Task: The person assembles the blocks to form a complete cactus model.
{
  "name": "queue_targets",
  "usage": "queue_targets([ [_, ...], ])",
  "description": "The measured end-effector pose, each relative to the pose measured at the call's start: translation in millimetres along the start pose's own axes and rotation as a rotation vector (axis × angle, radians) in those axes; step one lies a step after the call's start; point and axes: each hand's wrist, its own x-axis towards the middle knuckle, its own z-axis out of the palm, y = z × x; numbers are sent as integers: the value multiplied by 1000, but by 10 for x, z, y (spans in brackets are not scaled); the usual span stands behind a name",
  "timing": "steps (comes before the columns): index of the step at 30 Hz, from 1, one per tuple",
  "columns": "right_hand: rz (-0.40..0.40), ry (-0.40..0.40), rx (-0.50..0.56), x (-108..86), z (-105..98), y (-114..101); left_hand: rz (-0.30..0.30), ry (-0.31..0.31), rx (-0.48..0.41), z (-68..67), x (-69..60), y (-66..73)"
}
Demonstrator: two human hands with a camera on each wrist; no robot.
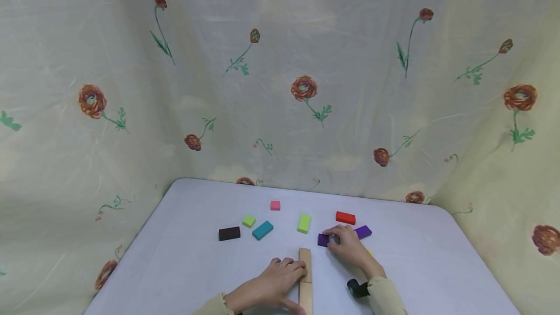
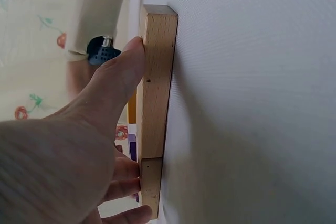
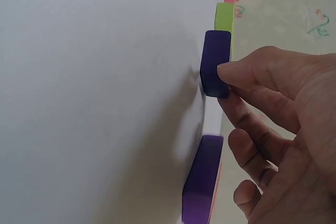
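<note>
My left hand (image 1: 275, 281) lies along two plain wooden blocks placed end to end. Its thumb touches the near wooden block (image 2: 157, 87), and its spread fingers reach the far wooden block (image 2: 150, 187). In the right wrist view, the thumb and fingers of my right hand (image 1: 348, 249) pinch a dark purple block (image 3: 215, 48). Whether that block is off the table cannot be told. A second purple block (image 1: 363, 232) lies beyond the right hand, apart from it. Part of a yellow block (image 1: 370, 252) shows behind the right wrist.
Spread over the white table (image 1: 175, 266) are a black block (image 1: 229, 234), a teal block (image 1: 263, 230), a small green block (image 1: 249, 221), a longer green block (image 1: 304, 223), a pink block (image 1: 275, 205) and a red block (image 1: 345, 218). A flowered curtain (image 1: 280, 125) hangs behind.
</note>
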Motion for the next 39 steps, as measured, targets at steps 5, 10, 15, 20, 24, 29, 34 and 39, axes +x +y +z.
queue_targets([
  [5,-4,-14,28,28,43,-95,-6,-10,-20,30,10,-18],
  [10,21,-38,45,55,89,-164,-1,-5,0,43,15,-31],
  [15,4,-42,40,69,119,-200,5,-7,3,47,13,-36],
  [20,-21,-45,30,81,144,-213,5,-12,2,39,14,-37],
  [24,-39,-60,27,85,160,-233,0,-18,-9,39,21,-44],
  [29,-64,-76,33,78,165,-272,-11,-23,-14,42,38,-45],
  [34,-99,-90,33,76,166,-307,-17,-24,-20,43,51,-43],
  [39,-66,-117,28,105,194,-307,-26,-28,-31,42,43,-32],
])
